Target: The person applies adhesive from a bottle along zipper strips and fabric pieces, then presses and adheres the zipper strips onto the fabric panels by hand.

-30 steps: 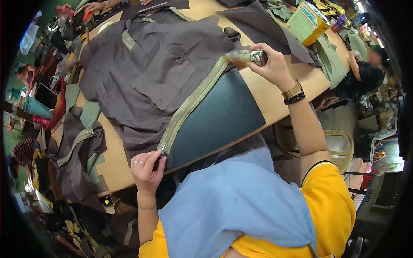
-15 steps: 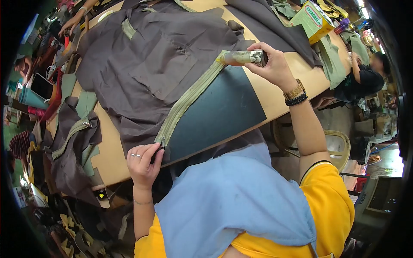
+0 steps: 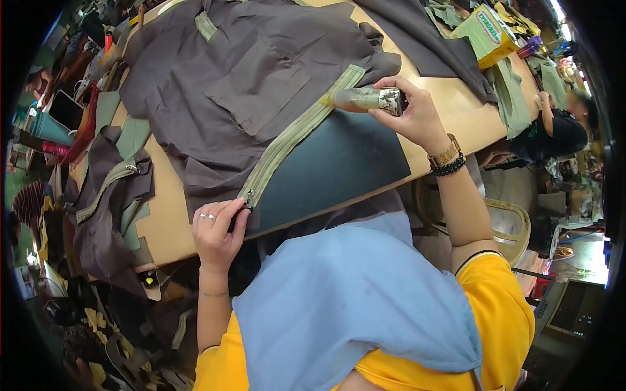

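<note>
My right hand (image 3: 407, 114) is wrapped round a small bottle (image 3: 368, 99), tilted sideways, whose yellowish tip touches the olive zipper tape (image 3: 293, 140). The tape runs diagonally along the edge of a dark brown fabric piece (image 3: 189, 98). At the tape's lower end, my left hand (image 3: 222, 228) pinches the end beside a metal zipper pull (image 3: 250, 195). Under the tape lies a dark flat board (image 3: 345, 166), partly covered by the fabric. A stitched patch (image 3: 261, 91) shows on the brown fabric.
The tan table (image 3: 169, 228) bears another brown piece with a zipper (image 3: 114, 189) at left. A yellow-green can (image 3: 486, 36) and green cloth (image 3: 508, 98) are at upper right. Beyond them sits a person in dark clothes (image 3: 554, 133). A chair (image 3: 512, 228) stands at right.
The bottle tip has moved down and left along the zipper tape, away from its upper end. My left hand still pinches the lower end. The view has shifted slightly.
</note>
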Action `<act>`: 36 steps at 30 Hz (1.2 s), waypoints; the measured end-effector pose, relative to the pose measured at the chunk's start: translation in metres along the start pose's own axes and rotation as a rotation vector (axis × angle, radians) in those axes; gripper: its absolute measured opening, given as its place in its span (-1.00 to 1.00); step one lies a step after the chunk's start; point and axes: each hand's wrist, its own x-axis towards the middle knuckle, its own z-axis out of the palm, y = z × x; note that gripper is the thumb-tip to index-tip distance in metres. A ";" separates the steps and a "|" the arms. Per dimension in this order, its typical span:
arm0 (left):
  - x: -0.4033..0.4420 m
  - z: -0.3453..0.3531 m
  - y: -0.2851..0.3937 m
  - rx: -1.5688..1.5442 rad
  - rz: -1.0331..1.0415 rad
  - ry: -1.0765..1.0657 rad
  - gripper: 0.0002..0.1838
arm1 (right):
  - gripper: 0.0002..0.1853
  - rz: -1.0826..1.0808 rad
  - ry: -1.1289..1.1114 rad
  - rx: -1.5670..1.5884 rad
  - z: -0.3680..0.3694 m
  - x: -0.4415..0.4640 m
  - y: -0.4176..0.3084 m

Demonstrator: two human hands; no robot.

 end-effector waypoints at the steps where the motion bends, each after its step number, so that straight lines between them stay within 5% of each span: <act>1: 0.000 0.000 0.001 0.000 -0.007 -0.002 -0.75 | -0.58 -0.004 -0.002 0.007 0.003 -0.001 -0.002; 36: -0.001 -0.002 -0.001 -0.076 -0.054 0.050 -0.66 | -0.60 -0.131 -0.108 0.181 0.058 -0.013 -0.059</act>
